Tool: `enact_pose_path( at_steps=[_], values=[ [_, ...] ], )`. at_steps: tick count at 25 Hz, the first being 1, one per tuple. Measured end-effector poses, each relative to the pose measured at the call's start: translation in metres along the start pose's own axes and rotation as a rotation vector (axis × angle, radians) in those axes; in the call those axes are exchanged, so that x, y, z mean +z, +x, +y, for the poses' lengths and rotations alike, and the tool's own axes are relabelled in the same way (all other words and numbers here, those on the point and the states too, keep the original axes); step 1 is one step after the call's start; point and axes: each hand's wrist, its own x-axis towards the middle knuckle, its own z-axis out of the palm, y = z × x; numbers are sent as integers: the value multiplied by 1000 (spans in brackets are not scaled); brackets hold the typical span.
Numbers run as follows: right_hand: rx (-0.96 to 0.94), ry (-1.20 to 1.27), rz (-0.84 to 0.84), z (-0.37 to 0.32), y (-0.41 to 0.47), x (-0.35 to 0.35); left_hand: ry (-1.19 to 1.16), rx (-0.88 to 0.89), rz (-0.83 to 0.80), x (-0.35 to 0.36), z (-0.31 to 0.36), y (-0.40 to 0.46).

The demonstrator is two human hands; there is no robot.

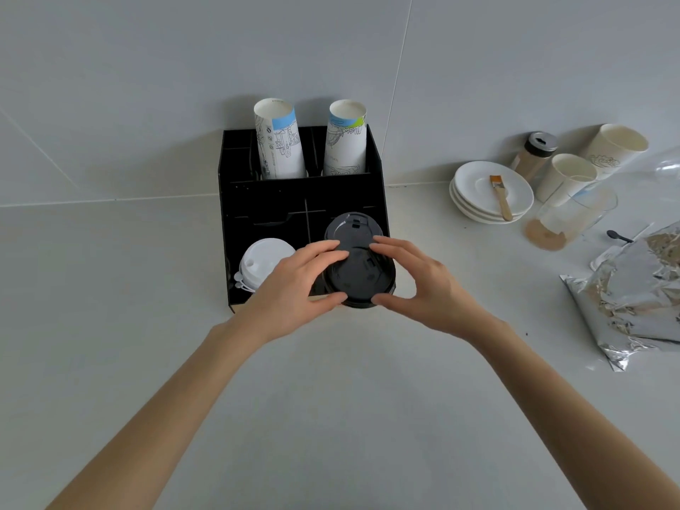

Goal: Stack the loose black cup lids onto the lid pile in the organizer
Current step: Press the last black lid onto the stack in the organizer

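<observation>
A black organizer (257, 200) stands against the wall on a pale counter. In its front right compartment sits a pile of black cup lids (349, 230). In front of that pile, a stack of black lids (358, 277) is held between both hands. My left hand (294, 285) grips its left side with thumb below and fingers on top. My right hand (419, 281) grips the right side the same way. The held stack overlaps the organizer's front edge. White lids (259, 261) fill the front left compartment.
Two stacks of printed paper cups (279, 141) stand in the organizer's back compartments. To the right are stacked white saucers (478, 204) with a brush (500, 196), a shaker jar (533, 156), paper cups (566, 178), a glass container (574, 215) and crumpled foil bags (633, 296).
</observation>
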Motion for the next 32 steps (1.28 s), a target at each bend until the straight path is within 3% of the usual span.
enact_pose_path(
  at_steps=[22,32],
  values=[
    [121,40,-34,39,71,5,1,-121,-36,13,-35,70],
    [132,23,-5,46,61,9,10,-70,-23,22,-35,69]
  ],
)
